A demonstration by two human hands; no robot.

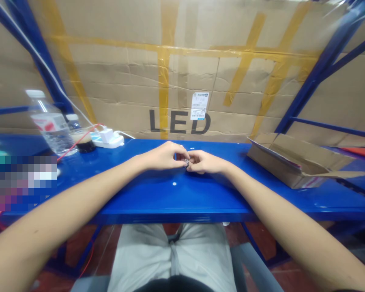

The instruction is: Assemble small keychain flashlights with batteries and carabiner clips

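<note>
My left hand (167, 156) and my right hand (204, 162) meet over the blue table (158, 198), fingertips pinched together. Between them is a small, shiny, silvery metal piece (187, 162), mostly covered by the fingers; its exact kind is too small to make out. Both hands appear to grip it, the left from its left side and the right from the other. Just in front of the hands, a small white round spot (174, 184) shows on the tabletop.
An open cardboard box (280, 162) stands at right. To the left are a water bottle (53, 125), a small bottle of dark liquid (86, 144) and a white power strip (109, 140) with a red cable (76, 142). A large carton (124, 89) marked LED rises behind.
</note>
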